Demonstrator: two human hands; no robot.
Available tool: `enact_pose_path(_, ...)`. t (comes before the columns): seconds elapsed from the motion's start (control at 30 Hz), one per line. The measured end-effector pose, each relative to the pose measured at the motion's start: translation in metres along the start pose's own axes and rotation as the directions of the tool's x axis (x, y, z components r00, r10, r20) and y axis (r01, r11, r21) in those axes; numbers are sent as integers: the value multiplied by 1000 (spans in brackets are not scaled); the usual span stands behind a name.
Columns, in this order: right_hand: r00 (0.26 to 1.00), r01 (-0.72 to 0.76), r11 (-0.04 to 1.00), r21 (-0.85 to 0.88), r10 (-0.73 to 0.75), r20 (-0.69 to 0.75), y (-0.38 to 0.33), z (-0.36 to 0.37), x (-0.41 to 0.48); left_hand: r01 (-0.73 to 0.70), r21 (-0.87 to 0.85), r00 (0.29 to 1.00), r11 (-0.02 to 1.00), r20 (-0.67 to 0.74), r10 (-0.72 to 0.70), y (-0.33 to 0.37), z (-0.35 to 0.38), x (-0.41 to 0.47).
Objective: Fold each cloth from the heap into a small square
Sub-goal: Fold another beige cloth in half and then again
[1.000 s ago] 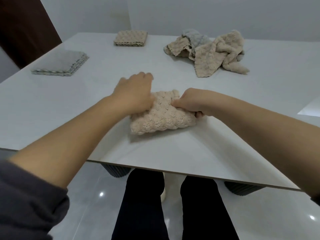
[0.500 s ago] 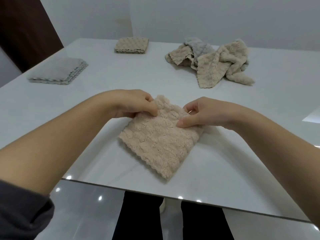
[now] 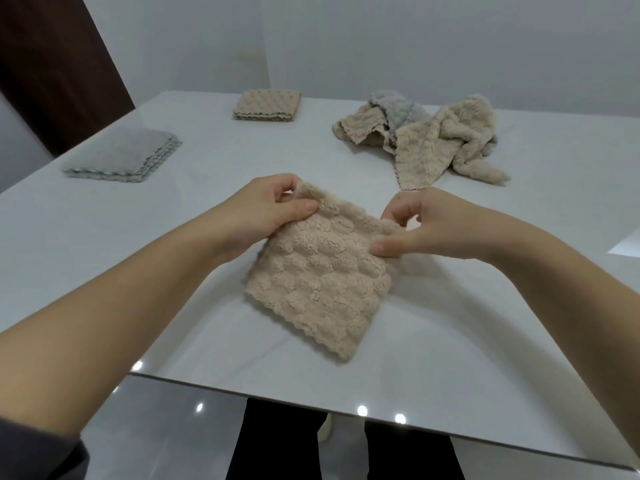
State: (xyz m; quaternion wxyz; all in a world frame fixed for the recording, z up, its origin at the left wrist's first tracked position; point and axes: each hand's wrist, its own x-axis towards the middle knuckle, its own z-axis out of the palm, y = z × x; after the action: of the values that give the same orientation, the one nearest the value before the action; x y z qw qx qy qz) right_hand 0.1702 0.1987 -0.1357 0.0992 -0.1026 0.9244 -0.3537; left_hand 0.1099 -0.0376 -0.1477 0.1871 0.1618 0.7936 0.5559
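A folded beige cloth [image 3: 318, 282] with a bumpy pile hangs tilted above the white table [image 3: 485, 323], its scalloped lower edge pointing toward me. My left hand [image 3: 266, 209] pinches its far left corner between thumb and fingers. My right hand [image 3: 415, 226] pinches its right edge, thumb on top. The heap of unfolded beige and grey cloths [image 3: 426, 140] lies at the back right, beyond my right hand.
A stack of folded grey cloths [image 3: 124, 157] sits at the left edge of the table. A stack of folded beige cloths [image 3: 266, 105] lies at the back centre. My dark-trousered legs show below the table's near edge [image 3: 311, 393]. A dark door stands at far left.
The cloth was bunched flat on the table under both hands; both hands have since lifted it by its top edge, and it now hangs unfolded into a larger rectangle.
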Motion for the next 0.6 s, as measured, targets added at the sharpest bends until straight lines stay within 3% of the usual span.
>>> enact_pose_path(0.13, 999, 25, 999, -33, -24, 37, 0, -6, -1, -145, -1, 986, 989, -87, 144, 6, -6, -9)
enact_pose_path(0.27, 997, 71, 997, 29, -71, -5, -4, -11, -5, -132, -17, 984, 991, -123, 129, -3, -3, -18)
enact_pose_path(0.37, 994, 86, 953, 290, -62, -89, -4, -2, -1, -159, -90, 972, 983, -186, 140, 0, 0, -20)
enact_pose_path(0.43, 998, 27, 880, 475, 1, -57, -3, 8, -1, -188, -144, 966, 972, -207, 156, 4, 0, -24)
enact_pose_path(0.53, 995, 52, 819, 572, 5, -99, 1, 17, -1, -143, -191, 986, 971, -117, 122, 4, -5, -32)
enact_pose_path(0.6, 983, 107, 832, 544, -7, -182, -3, 14, -4, -72, -117, 997, 990, 7, 74, 9, -14, -38)
